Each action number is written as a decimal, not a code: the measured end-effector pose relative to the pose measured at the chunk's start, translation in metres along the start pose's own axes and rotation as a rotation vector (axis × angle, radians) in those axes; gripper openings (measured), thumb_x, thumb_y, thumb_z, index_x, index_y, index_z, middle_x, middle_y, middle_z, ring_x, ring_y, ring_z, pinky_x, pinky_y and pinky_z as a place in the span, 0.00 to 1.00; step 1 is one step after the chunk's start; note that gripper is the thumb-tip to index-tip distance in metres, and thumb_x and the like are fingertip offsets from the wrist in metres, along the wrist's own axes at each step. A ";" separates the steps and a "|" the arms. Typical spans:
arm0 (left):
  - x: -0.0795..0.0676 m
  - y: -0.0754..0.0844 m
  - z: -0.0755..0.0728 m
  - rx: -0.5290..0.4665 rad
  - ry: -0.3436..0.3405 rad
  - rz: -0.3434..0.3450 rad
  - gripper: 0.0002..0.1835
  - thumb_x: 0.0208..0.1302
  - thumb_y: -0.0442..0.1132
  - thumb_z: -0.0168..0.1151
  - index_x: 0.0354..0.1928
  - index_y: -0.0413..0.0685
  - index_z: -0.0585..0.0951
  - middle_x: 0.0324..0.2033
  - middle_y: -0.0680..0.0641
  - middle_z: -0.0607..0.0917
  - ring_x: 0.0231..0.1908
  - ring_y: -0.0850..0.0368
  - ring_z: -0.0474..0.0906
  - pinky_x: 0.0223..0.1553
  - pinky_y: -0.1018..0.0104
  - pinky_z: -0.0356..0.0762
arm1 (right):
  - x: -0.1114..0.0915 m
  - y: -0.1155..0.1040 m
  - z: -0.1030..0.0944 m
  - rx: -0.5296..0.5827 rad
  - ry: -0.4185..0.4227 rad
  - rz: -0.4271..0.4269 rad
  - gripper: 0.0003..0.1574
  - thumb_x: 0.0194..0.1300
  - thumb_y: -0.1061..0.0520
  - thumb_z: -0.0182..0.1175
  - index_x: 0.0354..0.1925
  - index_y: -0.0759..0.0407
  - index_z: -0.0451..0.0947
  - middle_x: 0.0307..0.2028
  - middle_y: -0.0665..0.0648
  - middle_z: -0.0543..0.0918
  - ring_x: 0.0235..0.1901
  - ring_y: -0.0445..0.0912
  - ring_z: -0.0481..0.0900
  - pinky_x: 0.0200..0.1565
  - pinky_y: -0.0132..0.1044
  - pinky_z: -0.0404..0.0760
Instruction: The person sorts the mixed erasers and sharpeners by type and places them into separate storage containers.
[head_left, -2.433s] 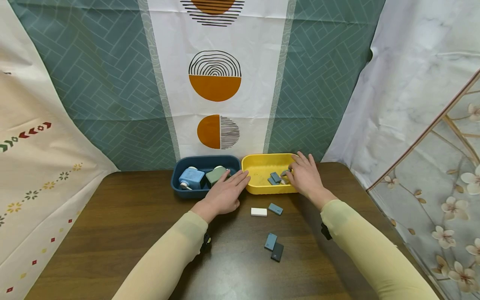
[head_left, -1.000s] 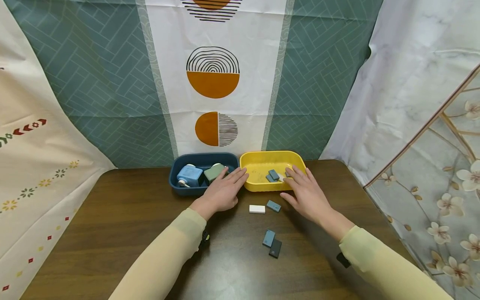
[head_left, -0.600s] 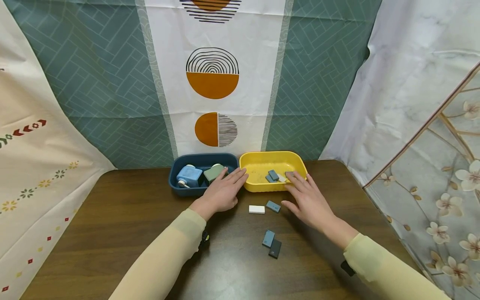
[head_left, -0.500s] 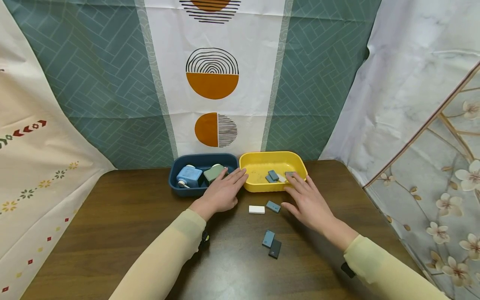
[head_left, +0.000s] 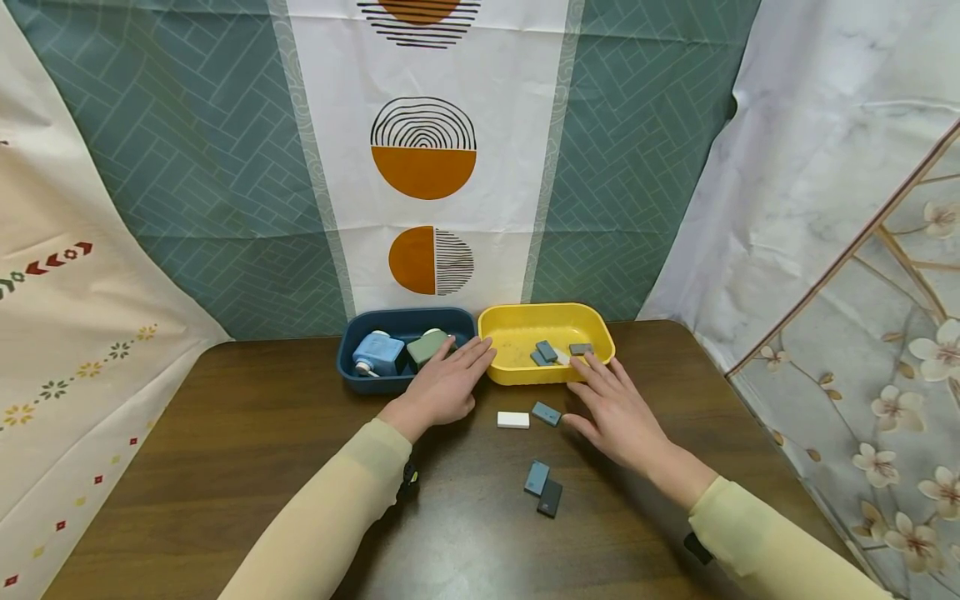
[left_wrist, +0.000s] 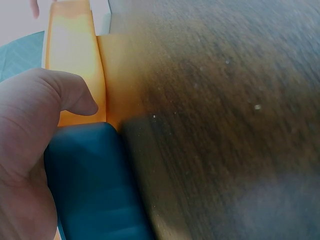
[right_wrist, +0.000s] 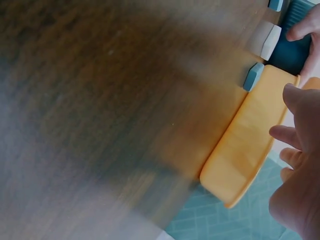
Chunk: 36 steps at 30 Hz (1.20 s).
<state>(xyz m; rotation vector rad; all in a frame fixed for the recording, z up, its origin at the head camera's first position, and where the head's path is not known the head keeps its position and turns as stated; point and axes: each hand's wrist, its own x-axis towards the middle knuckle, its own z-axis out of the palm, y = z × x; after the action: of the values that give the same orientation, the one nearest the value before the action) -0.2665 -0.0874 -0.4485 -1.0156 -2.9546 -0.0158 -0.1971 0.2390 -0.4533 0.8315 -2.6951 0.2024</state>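
My left hand (head_left: 442, 385) lies with straight fingers across the right end of the navy bin (head_left: 367, 385), its fingertips at the left rim of the yellow bin (head_left: 525, 377). My right hand (head_left: 618, 408) is spread, holding nothing, with fingertips over the yellow bin's front right rim. Inside that bin, a grey rectangular block (head_left: 581, 349) lies just beyond those fingers, and blue-grey blocks (head_left: 546, 351) lie with a white one further left. On the table in front are a white block (head_left: 513, 420) and a blue-grey block (head_left: 547, 413), the latter close to my right thumb.
A blue bottle (head_left: 382, 353) and a green bottle (head_left: 427, 347), partly hidden by my left hand, lie in the navy bin. Nearer on the wooden table (head_left: 262, 450), a blue block (head_left: 537, 477) touches a black block (head_left: 550, 498). A patterned curtain (head_left: 217, 208) hangs behind.
My right hand has drawn back from inside the yellow bin toward its front rim and let go of the grey block, which now lies in the bin. The left hand has stayed in place.
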 end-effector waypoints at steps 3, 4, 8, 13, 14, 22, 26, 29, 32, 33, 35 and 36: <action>0.000 0.000 0.000 0.003 0.003 -0.001 0.46 0.77 0.39 0.67 0.90 0.51 0.55 0.89 0.51 0.50 0.88 0.54 0.42 0.86 0.45 0.34 | -0.001 0.000 0.001 -0.002 -0.016 0.006 0.37 0.73 0.43 0.75 0.66 0.68 0.84 0.81 0.66 0.68 0.84 0.64 0.58 0.82 0.66 0.50; -0.001 0.000 0.000 0.003 0.004 -0.001 0.46 0.76 0.39 0.67 0.90 0.51 0.56 0.89 0.50 0.51 0.88 0.54 0.42 0.86 0.45 0.34 | -0.001 0.000 0.002 -0.001 -0.024 0.010 0.37 0.73 0.42 0.75 0.66 0.67 0.84 0.82 0.66 0.68 0.84 0.64 0.57 0.83 0.66 0.50; -0.001 0.000 0.000 0.002 0.001 -0.001 0.46 0.77 0.39 0.67 0.90 0.51 0.56 0.89 0.50 0.50 0.88 0.54 0.42 0.86 0.45 0.35 | -0.002 -0.001 0.004 0.001 -0.052 0.018 0.37 0.74 0.41 0.74 0.67 0.66 0.84 0.83 0.65 0.66 0.85 0.63 0.55 0.83 0.66 0.49; -0.001 0.000 0.000 0.002 -0.006 0.000 0.46 0.77 0.39 0.66 0.90 0.51 0.55 0.89 0.51 0.50 0.88 0.54 0.41 0.86 0.45 0.34 | -0.002 -0.002 0.006 -0.003 -0.078 0.014 0.37 0.75 0.39 0.72 0.66 0.65 0.85 0.84 0.64 0.65 0.85 0.62 0.54 0.82 0.67 0.50; -0.001 0.000 0.000 0.003 -0.006 0.000 0.46 0.77 0.39 0.66 0.90 0.51 0.55 0.89 0.51 0.50 0.88 0.54 0.41 0.86 0.45 0.34 | -0.002 -0.002 0.007 -0.003 -0.080 0.013 0.37 0.75 0.39 0.72 0.66 0.65 0.85 0.84 0.64 0.65 0.85 0.62 0.54 0.82 0.68 0.50; -0.001 -0.001 0.001 0.005 0.004 0.007 0.47 0.76 0.39 0.67 0.90 0.51 0.55 0.89 0.50 0.50 0.88 0.54 0.42 0.86 0.45 0.34 | 0.001 -0.004 0.010 0.015 -0.079 0.015 0.34 0.74 0.40 0.73 0.63 0.65 0.86 0.84 0.64 0.64 0.85 0.62 0.53 0.83 0.66 0.48; 0.000 -0.002 0.002 0.007 0.005 0.007 0.47 0.77 0.39 0.67 0.90 0.51 0.55 0.89 0.50 0.50 0.88 0.53 0.41 0.86 0.45 0.34 | 0.004 -0.005 0.013 0.006 -0.078 0.000 0.33 0.73 0.40 0.74 0.61 0.65 0.86 0.84 0.64 0.63 0.86 0.61 0.53 0.83 0.65 0.48; 0.000 -0.001 0.002 0.006 0.005 0.008 0.46 0.77 0.39 0.66 0.90 0.51 0.55 0.89 0.50 0.50 0.88 0.53 0.41 0.86 0.45 0.34 | 0.007 -0.006 0.015 -0.007 -0.076 -0.013 0.32 0.73 0.41 0.75 0.59 0.65 0.86 0.84 0.64 0.63 0.86 0.60 0.52 0.83 0.65 0.48; 0.000 -0.001 0.001 0.005 0.004 0.009 0.47 0.77 0.39 0.67 0.90 0.51 0.55 0.89 0.50 0.50 0.88 0.54 0.41 0.86 0.45 0.34 | 0.008 -0.007 0.017 -0.015 -0.069 -0.021 0.30 0.73 0.41 0.75 0.58 0.63 0.86 0.85 0.64 0.63 0.86 0.60 0.52 0.83 0.64 0.48; 0.000 -0.001 0.001 0.005 0.005 0.009 0.47 0.77 0.39 0.67 0.90 0.51 0.55 0.89 0.50 0.50 0.88 0.54 0.41 0.86 0.45 0.34 | 0.009 -0.007 0.018 -0.015 -0.066 -0.023 0.29 0.73 0.41 0.75 0.58 0.63 0.87 0.85 0.64 0.63 0.86 0.60 0.52 0.83 0.64 0.48; 0.000 -0.001 0.001 0.005 0.005 0.009 0.47 0.77 0.39 0.67 0.90 0.51 0.55 0.89 0.50 0.50 0.88 0.54 0.41 0.86 0.46 0.33 | 0.010 -0.008 0.018 -0.017 -0.059 -0.025 0.28 0.73 0.42 0.75 0.57 0.62 0.87 0.84 0.64 0.63 0.86 0.60 0.53 0.83 0.65 0.48; 0.000 -0.001 0.000 0.004 0.005 0.009 0.47 0.77 0.39 0.67 0.90 0.51 0.55 0.89 0.50 0.50 0.88 0.53 0.41 0.86 0.46 0.33 | 0.010 -0.008 0.019 -0.016 -0.056 -0.025 0.27 0.73 0.42 0.75 0.56 0.61 0.87 0.84 0.64 0.63 0.86 0.60 0.53 0.83 0.65 0.48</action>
<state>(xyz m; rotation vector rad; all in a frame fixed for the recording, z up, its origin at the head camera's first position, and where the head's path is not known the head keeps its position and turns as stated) -0.2671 -0.0884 -0.4487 -1.0273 -2.9442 -0.0118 -0.2052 0.2230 -0.4672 0.8775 -2.7332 0.1533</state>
